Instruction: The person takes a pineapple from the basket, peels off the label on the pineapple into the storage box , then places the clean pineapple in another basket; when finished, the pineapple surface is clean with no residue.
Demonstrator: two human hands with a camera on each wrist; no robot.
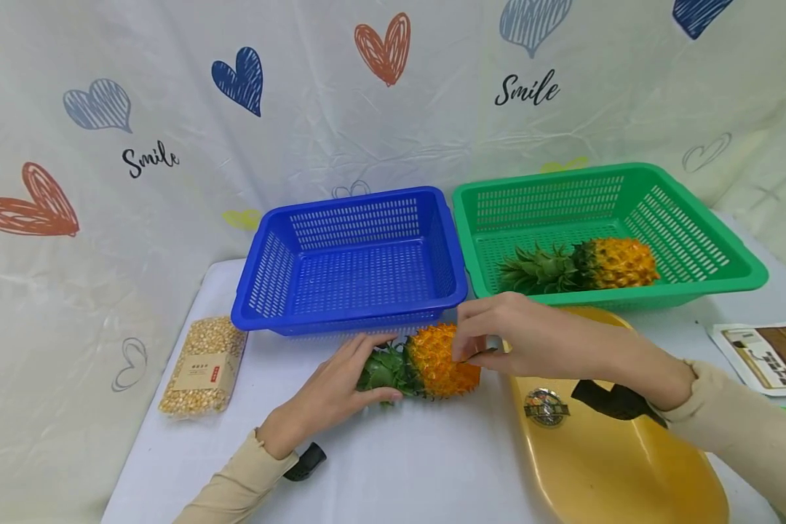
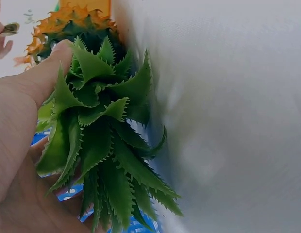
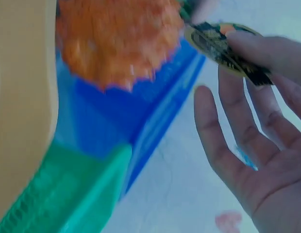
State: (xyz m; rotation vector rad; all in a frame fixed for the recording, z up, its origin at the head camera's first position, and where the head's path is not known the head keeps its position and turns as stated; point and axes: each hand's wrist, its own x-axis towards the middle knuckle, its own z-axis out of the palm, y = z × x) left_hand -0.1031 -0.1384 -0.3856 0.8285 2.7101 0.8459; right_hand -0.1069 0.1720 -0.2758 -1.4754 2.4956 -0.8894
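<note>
A pineapple (image 1: 440, 360) lies on its side on the white table, its orange body pointing right. My left hand (image 1: 343, 386) grips it by the leafy crown (image 2: 99, 111), thumb on one side and fingers on the other. Beside the orange body, my right hand (image 1: 520, 335) pinches an oval black-and-gold label (image 3: 223, 46) between thumb and fingers. In the right wrist view, the label's near edge stands close to the fruit; whether they touch I cannot tell. A similar round label (image 1: 546, 407) lies in the yellow tray (image 1: 602, 480) below my right forearm.
Behind the pineapple stands a blue basket (image 1: 347, 320). The green basket (image 1: 688, 291) to its right holds another pineapple (image 1: 618, 263). A bag of corn kernels (image 1: 203, 367) lies at left, and a white-and-brown packet (image 1: 769, 356) at far right.
</note>
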